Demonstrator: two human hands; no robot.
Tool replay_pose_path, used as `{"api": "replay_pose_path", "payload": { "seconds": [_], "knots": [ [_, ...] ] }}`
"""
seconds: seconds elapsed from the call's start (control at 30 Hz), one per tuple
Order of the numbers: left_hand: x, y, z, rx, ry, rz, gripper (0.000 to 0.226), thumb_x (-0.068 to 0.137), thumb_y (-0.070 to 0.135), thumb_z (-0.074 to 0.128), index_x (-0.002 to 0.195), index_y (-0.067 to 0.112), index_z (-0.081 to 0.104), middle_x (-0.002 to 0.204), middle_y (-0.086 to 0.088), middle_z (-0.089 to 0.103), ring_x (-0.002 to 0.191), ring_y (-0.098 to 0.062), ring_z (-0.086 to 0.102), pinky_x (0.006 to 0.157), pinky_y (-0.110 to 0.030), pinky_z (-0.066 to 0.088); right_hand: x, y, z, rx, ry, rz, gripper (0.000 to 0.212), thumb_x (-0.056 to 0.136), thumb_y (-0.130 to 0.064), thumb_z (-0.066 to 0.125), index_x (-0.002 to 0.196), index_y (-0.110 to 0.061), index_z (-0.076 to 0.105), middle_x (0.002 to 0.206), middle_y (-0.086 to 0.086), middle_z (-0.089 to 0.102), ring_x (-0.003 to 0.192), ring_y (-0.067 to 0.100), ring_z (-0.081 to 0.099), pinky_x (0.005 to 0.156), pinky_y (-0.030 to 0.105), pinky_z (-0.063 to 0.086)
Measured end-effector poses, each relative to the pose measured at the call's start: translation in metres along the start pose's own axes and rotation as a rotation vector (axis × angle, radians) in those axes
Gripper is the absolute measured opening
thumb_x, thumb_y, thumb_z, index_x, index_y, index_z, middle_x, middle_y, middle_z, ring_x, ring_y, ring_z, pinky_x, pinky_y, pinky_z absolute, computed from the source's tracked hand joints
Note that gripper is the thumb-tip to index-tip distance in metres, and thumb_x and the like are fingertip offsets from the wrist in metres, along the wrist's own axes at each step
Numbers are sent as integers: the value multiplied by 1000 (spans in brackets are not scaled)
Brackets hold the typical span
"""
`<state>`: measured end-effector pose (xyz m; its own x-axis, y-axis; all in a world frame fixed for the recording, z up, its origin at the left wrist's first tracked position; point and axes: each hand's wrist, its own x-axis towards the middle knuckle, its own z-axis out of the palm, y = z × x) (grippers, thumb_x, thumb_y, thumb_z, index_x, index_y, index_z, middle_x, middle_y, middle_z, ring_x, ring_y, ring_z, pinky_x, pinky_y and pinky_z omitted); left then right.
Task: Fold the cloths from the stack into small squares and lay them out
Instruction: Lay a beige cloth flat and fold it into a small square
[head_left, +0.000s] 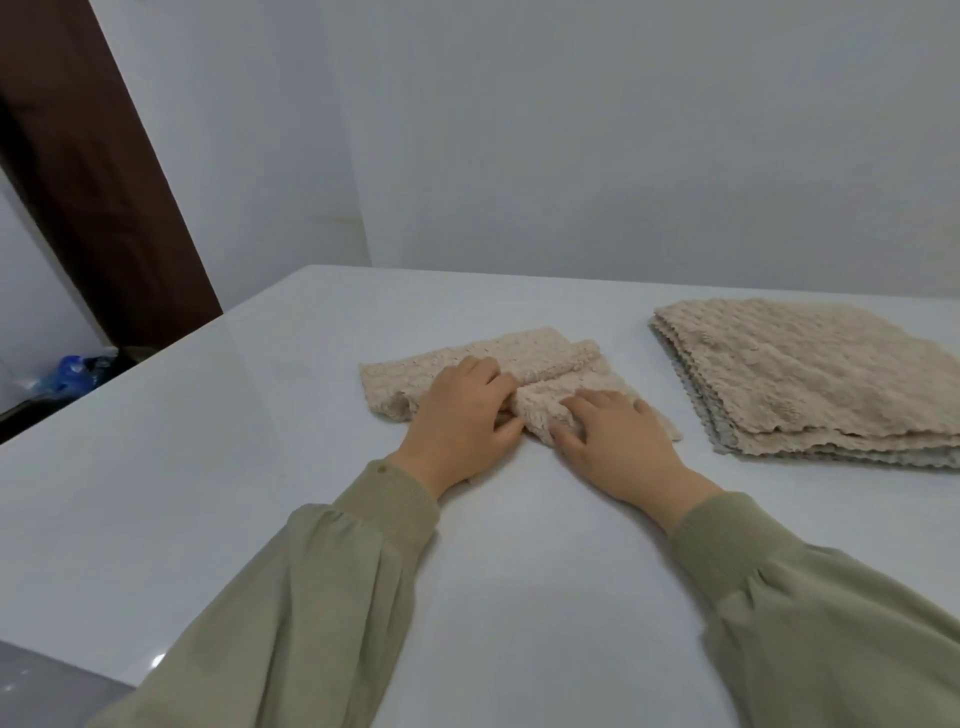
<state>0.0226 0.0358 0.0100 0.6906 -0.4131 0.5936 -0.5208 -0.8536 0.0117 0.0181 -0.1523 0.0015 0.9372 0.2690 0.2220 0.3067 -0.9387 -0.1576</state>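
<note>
Beige cloth, partly folded, is lying mid-table. One flap is doubling over toward 6 o'clock.
Left hand is sitting on the cloth's 8 o'clock part, with fingers curling over the fold edge and thumb closing against it, pinching the fabric.
Right hand is pressing the folded flap at 5 o'clock, fingers spread and nearly straight, clasping nothing.
Stack of unfolded cloths is lying at 3 o'clock of the cloth, near but apart.

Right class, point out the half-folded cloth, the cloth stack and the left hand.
half-folded cloth (524, 356): head view, far flap.
cloth stack (810, 374): head view, top cloth's middle.
left hand (462, 421): head view, its back.
</note>
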Motion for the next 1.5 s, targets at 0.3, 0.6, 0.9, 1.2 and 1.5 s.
{"api": "replay_pose_path", "payload": {
  "seconds": [0.3, 0.6, 0.9, 1.2, 1.5],
  "knots": [
    [-11, -3, -15, -115, -335, -158, 16, 85, 16, 50, 92, 17, 64, 95, 2, 59, 93, -17, 53, 75, -30, 42, 0, 10, 0, 21, -43, 81, 44, 98, -43, 26, 135, -27, 45, 147, -6, 39, 137, 17, 31, 111, 56, 13],
    [-14, -9, -42, -577, -168, -560, 22, 95, 27, 49, 98, 26, 70, 91, 7, 72, 74, -6, 59, 70, -26, 47, -1, 13, -15, 92, 330, -8, 55, 94, -47, 23, 94, -14, 67, 93, 7, 70, 88, 26, 60, 100, 44, 38],
    [-17, -23, -21, -220, -641, -271, 56, 92, 55, 40, 142, 30, 38, 150, 4, 35, 138, -20, 29, 113, -41, 24, 3, 11, -19, -162, 19, -50, 55, 92, -56, 25, 95, -21, 66, 94, -2, 65, 88, 17, 57, 94, 38, 37],
    [-15, -69, 3, -299, -286, -558, 37, 97, 32, 45, 131, 20, 54, 139, 1, 50, 132, -22, 39, 110, -42, 31, 44, 18, -28, -104, -217, 19, 58, 98, -48, 29, 147, -17, 24, 157, 7, 16, 142, 27, 19, 115, 47, 17],
    [6, -89, 15, -253, -106, -724, 35, 94, 26, 49, 71, 8, 68, 82, -5, 68, 80, -21, 60, 68, -31, 46, 97, 47, -7, 186, 16, 165, 40, 97, -28, 44, 79, 1, 66, 79, 16, 67, 68, 27, 58, 55, 27, 37]
  ]
}}
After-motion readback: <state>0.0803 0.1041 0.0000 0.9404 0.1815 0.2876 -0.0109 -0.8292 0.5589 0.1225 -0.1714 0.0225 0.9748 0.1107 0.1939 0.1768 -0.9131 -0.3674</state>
